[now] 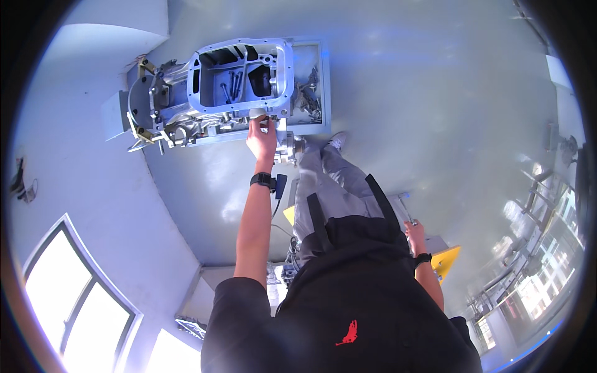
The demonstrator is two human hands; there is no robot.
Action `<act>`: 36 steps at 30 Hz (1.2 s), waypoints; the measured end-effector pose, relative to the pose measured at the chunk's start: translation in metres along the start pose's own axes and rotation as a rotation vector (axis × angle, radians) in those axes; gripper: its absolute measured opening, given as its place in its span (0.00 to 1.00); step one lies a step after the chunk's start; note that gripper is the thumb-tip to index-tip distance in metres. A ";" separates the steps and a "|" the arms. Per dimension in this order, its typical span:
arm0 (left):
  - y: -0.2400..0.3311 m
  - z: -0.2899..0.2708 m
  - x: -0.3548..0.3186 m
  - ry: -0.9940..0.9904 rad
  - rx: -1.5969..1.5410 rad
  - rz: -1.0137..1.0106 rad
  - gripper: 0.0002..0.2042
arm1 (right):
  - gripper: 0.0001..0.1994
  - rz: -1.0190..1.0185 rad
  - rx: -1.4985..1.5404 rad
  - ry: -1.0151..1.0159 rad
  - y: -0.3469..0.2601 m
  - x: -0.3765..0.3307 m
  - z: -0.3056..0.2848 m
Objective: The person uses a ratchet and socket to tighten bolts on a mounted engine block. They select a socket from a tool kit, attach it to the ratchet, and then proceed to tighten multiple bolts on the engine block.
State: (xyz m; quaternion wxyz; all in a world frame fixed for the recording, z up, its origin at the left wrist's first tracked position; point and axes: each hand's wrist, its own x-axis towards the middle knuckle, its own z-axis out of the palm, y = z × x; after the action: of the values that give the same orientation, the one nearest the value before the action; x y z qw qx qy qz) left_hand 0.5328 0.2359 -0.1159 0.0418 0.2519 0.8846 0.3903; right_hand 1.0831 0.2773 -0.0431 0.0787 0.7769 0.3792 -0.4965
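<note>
My left hand point(261, 141) reaches out to the near side of a silver metal gearbox housing point(289, 74). Its fingers are closed around a small, round-topped silvery part point(257, 114) at the housing's lower edge; whether that part is loose or fixed cannot be made out. Several dark bolts point(235, 86) lie inside the housing's open cavity. Down at my right side, away from the housing, my right hand point(415, 233) grips a slim metal tool that looks like a ratchet wrench point(407, 208), its far end pointing forward.
The housing rests on a stand with a grey tray point(322, 93) at its right, where small metal parts point(308, 99) lie. My legs point(336, 180) are close to the stand. A yellow-edged box point(446, 261) is beside my right arm. Windows point(78, 298) are at the lower left.
</note>
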 end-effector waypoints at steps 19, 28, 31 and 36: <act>0.075 -0.108 0.084 -0.248 0.021 0.211 0.06 | 0.15 -0.475 -0.372 0.072 -0.033 0.083 0.048; 0.027 -0.048 0.191 -0.615 0.602 0.102 0.11 | 0.11 -0.425 -0.277 -0.068 -0.157 0.098 0.040; 0.037 -0.032 0.192 -0.594 0.686 0.022 0.12 | 0.10 -0.446 -0.302 -0.101 -0.211 0.131 0.026; 0.048 -0.039 0.180 -0.436 0.700 -0.046 0.10 | 0.12 -0.453 -0.286 -0.238 -0.314 0.184 -0.002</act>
State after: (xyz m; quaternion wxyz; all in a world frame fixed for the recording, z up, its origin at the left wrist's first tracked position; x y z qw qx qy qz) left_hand 0.3851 0.3227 -0.0325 0.1486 0.3076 0.9398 0.0025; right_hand 0.9156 0.5917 -0.1149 0.1185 0.5897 0.5974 -0.5304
